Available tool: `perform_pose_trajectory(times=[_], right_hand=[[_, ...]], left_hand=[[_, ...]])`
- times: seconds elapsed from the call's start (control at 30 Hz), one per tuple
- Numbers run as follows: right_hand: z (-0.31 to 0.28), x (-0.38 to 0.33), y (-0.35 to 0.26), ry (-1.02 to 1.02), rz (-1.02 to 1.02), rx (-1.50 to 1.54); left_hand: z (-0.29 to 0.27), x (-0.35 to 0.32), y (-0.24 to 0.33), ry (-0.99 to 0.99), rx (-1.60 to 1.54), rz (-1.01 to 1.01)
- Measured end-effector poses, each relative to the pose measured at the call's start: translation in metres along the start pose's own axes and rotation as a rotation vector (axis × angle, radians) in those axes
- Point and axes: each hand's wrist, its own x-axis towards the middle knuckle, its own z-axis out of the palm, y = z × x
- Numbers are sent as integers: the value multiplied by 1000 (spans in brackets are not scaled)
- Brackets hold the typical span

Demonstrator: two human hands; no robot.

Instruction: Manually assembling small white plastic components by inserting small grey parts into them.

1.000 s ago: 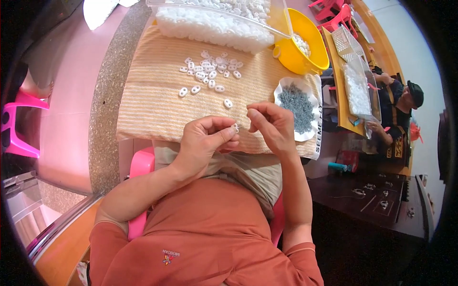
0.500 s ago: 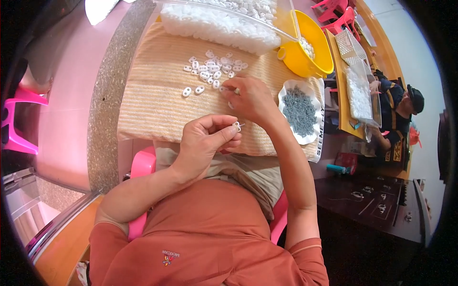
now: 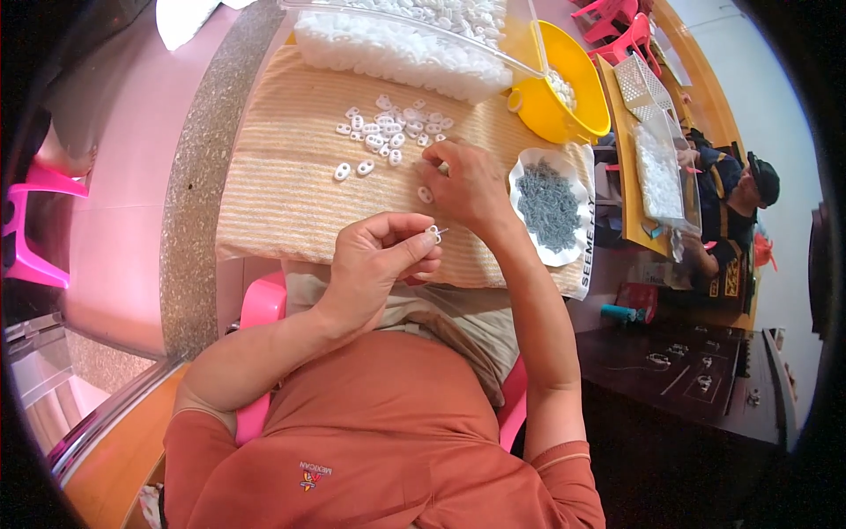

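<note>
Striped cloth (image 3: 282,189) is strewn with white two-holed pieces (image 3: 374,141), a frilled dish (image 3: 553,259) of grey bits (image 3: 548,207) being set to the right; by the left hand (image 3: 377,254), fingertips pinched, a small white part (image 3: 434,233) is held, while the right hand (image 3: 471,181) is curled beside a loose oval (image 3: 425,194) (what is gripped there cannot be told)

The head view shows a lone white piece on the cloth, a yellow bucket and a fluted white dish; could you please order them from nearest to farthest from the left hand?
From the left hand:
1. Lone white piece: just ahead, slightly right.
2. Fluted white dish: to the right, slightly ahead.
3. Yellow bucket: farther ahead, also right.
</note>
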Motion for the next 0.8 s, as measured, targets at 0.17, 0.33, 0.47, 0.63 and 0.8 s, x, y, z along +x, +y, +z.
perform_pose_trajectory(times=[0.17, 0.33, 0.47, 0.63, 0.8], right_hand=[[0, 1, 2, 71, -100, -43], [4, 10, -11, 89, -119, 14], [5, 16, -22, -32, -42, -59], [11, 17, -23, 4, -73, -2], [20, 14, -16, -2, -211, 3]], left_hand=[[0, 0, 2, -9, -6, 11], [2, 0, 3, 19, -30, 79], [1, 0, 6, 22, -45, 83], [2, -1, 11, 25, -60, 95], [2, -1, 12, 22, -60, 100]])
